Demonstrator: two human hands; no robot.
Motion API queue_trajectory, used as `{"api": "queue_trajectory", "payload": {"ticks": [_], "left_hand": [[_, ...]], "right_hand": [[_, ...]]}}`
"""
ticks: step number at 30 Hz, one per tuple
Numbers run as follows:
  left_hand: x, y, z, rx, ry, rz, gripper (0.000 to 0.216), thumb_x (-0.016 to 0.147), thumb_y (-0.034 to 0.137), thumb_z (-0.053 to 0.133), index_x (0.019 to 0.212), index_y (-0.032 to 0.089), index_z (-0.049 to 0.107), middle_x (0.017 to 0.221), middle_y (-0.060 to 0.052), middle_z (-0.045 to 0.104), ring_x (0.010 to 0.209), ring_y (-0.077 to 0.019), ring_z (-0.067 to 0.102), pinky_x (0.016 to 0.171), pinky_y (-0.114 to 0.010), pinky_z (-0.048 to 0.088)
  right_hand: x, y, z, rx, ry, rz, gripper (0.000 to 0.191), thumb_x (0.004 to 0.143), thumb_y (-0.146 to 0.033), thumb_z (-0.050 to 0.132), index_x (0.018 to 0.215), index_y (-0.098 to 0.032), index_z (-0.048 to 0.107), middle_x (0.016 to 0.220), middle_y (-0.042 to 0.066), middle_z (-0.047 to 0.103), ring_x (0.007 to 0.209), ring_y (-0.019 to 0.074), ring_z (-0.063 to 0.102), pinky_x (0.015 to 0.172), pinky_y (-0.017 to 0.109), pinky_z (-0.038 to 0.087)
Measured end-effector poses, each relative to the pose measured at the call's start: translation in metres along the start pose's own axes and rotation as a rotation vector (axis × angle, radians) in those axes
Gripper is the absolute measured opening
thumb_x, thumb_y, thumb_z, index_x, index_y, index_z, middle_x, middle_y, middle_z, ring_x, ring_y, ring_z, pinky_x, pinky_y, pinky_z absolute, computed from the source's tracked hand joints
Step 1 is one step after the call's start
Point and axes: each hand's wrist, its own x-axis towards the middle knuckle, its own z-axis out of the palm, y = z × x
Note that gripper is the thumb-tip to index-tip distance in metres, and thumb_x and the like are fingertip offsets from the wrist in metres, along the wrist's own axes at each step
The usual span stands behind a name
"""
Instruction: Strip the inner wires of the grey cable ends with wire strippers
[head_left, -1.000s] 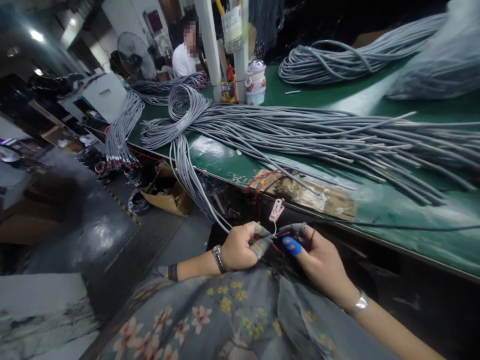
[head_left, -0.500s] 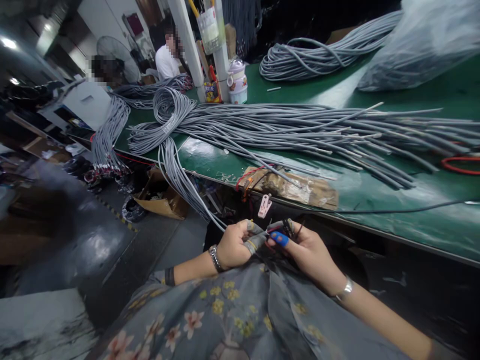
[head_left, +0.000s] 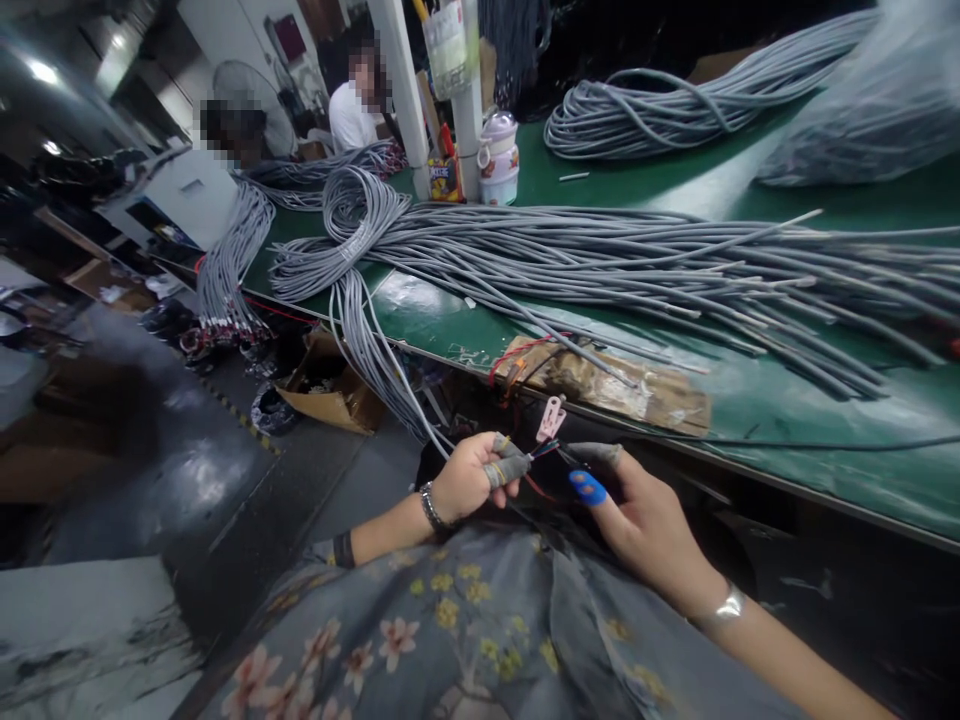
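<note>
My left hand (head_left: 474, 480), with grey covers on finger and thumb, pinches the end of a grey cable (head_left: 429, 425). Thin coloured wires (head_left: 546, 447) fan out of that end toward the right. Just beyond them is my right hand (head_left: 651, 530), its blue-covered thumb and grey-covered forefinger spread apart. No thing shows clearly between them. A pink clothes peg (head_left: 551, 419) at the bench edge is right behind the wires. The held cable runs back to a looped bundle of grey cables (head_left: 351, 235) on the bench.
The green bench (head_left: 757, 385) carries long grey cables (head_left: 600, 240), a wooden board (head_left: 660, 390), a lidded cup (head_left: 498, 160) and a plastic bag (head_left: 862, 130). Below stands a cardboard box (head_left: 337, 395). A person in white (head_left: 351, 115) sits at the back.
My right hand has moved right, away from my left, and its thumb and forefinger have parted. The coloured wires now show between the hands. The whole view has shifted slightly.
</note>
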Motion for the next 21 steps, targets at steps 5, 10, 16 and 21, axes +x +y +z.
{"api": "queue_trajectory", "payload": {"ticks": [5,10,16,21], "left_hand": [[-0.0017,-0.0004,0.0008,0.026,0.041,0.019,0.053,0.06,0.063,0.071,0.069,0.015,0.049,0.051,0.005,0.054,0.034,-0.0038,0.042,0.035,-0.017,0.029],[-0.0032,-0.0008,0.0007,0.041,0.05,0.014,0.052,0.061,0.062,0.07,0.069,0.016,0.049,0.051,0.005,0.053,0.033,-0.0038,0.041,0.035,-0.017,0.029],[-0.0039,-0.0007,0.0,0.055,0.047,0.006,0.05,0.061,0.06,0.07,0.071,0.016,0.049,0.051,0.005,0.053,0.034,-0.0037,0.041,0.035,-0.017,0.03],[-0.0036,-0.0013,0.0019,0.053,0.051,-0.01,0.049,0.061,0.059,0.071,0.071,0.016,0.049,0.049,0.006,0.051,0.033,-0.0037,0.04,0.034,-0.017,0.027]], "right_hand": [[-0.0055,0.0014,-0.004,-0.256,-0.016,-0.136,0.031,0.09,-0.044,0.044,0.094,-0.021,0.064,0.078,0.006,0.071,0.066,0.0197,0.067,0.058,0.028,0.052],[-0.0056,0.002,-0.0033,-0.328,-0.066,-0.075,0.03,0.089,-0.045,0.044,0.083,-0.022,0.064,0.069,0.004,0.068,0.058,0.0185,0.063,0.052,0.027,0.048],[-0.0045,0.0011,-0.0044,-0.265,-0.072,-0.085,0.028,0.088,-0.042,0.045,0.088,-0.021,0.064,0.073,0.004,0.07,0.061,0.0184,0.065,0.054,0.027,0.049],[-0.0043,0.0014,-0.0048,-0.242,-0.1,-0.102,0.028,0.088,-0.042,0.046,0.09,-0.021,0.065,0.078,0.005,0.072,0.066,0.0186,0.067,0.058,0.027,0.051]]}}
